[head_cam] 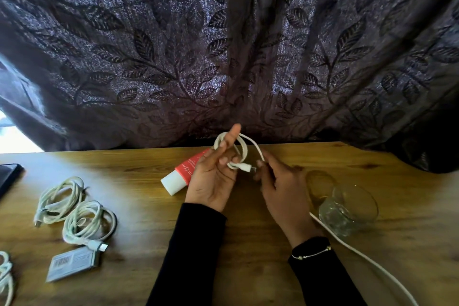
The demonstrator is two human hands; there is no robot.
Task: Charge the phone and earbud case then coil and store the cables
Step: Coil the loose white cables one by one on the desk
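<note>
Black sleeves come up from the bottom edge, and a thin bracelet circles the right wrist. Both forearms angle inward over the wooden table so that the hands meet above its far middle.

The left hand is raised palm-up, index finger pointing straight up and the others bent toward the palm. A white cable loops around those fingers, and the thumb and curled fingers pin its plug end against the palm, the connector tip sticking out to the right. The right hand shows its back to the camera, knuckles up, its thumb and forefinger pinching the same cable just right of the loop. From under that hand the free run of cable trails down across the table to the lower right edge.

Behind the left hand lies a red and white tube. An overturned glass bowl sits just right of the right wrist, beside the trailing cable. At left rest two coiled white cables, and near them a grey box. A dark leaf-patterned curtain hangs behind the table.
</note>
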